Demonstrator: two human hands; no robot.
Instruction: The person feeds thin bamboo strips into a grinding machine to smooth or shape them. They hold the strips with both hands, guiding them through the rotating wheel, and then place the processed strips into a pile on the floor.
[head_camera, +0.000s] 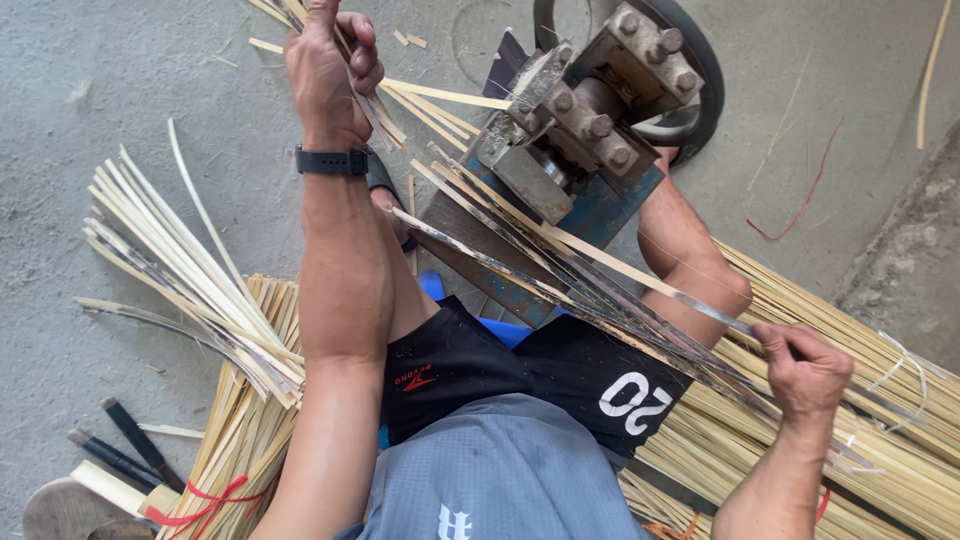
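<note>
My left hand (330, 65) is raised at the top left, shut on a bundle of thin bamboo strips (440, 100) that come out of the far side of a metal splitting machine (585, 110). A black watch sits on that wrist. My right hand (805, 370) at the lower right grips the near ends of several long dark bamboo strips (590, 285) that run diagonally up into the machine. The machine is a bolted steel block on a blue base (610, 210), standing between my knees.
A fan of pale split strips (190, 270) lies on the concrete floor at left, over a tied bundle (235, 450) with red string. A large heap of bamboo sticks (880, 400) lies at right. Dark-handled tools (125, 450) lie at lower left. A black wheel (690, 90) sits behind the machine.
</note>
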